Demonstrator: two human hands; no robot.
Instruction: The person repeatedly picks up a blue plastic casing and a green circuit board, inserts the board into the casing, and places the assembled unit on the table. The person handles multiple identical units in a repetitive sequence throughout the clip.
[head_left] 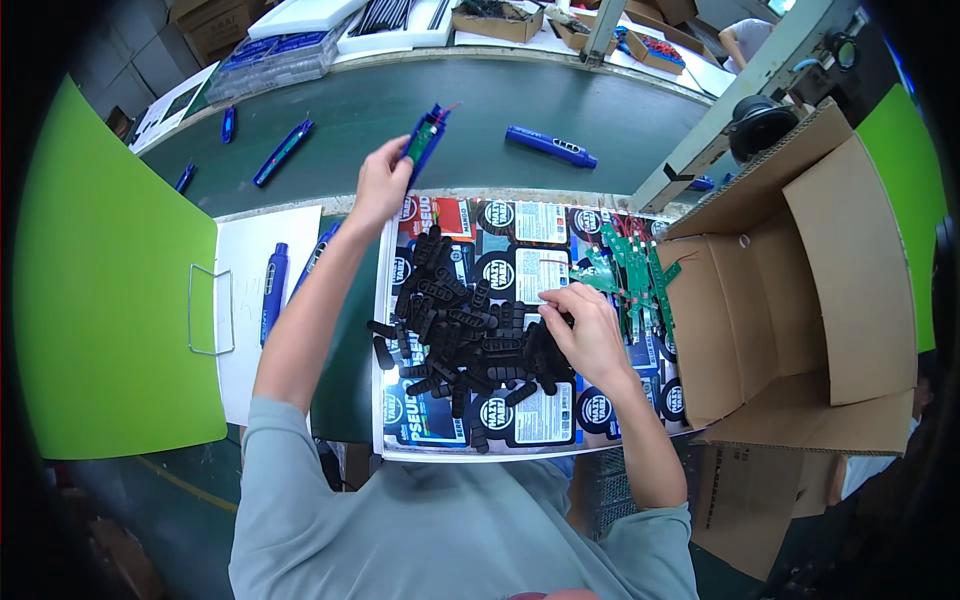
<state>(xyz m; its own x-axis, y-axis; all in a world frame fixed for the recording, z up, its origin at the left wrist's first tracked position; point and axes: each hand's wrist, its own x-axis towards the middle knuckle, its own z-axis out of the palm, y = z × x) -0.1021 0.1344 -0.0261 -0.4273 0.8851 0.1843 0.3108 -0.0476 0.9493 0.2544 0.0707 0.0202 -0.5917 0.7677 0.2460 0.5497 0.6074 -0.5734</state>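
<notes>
My left hand (382,182) is closed around a slim blue plastic casing (428,150), lifted over the near edge of the green belt. Inside the casing a green circuit board shows, with a thin red wire sticking out at its top end. My right hand (588,330) is above the right side of a pile of black button strips (465,335), its fingers pinched together. What lies between those fingertips is mostly hidden; something dark shows there. Just beyond that hand lies a heap of loose green circuit boards (632,270) with red wires.
Strips and boards lie on a printed tray (440,458). An opened cardboard box (770,310) stands at the right. Several blue casings, one (552,146) at centre, rest on the green belt (470,95). Another casing (274,290) lies left, beside a green panel (110,290). A metal post (700,140) rises behind.
</notes>
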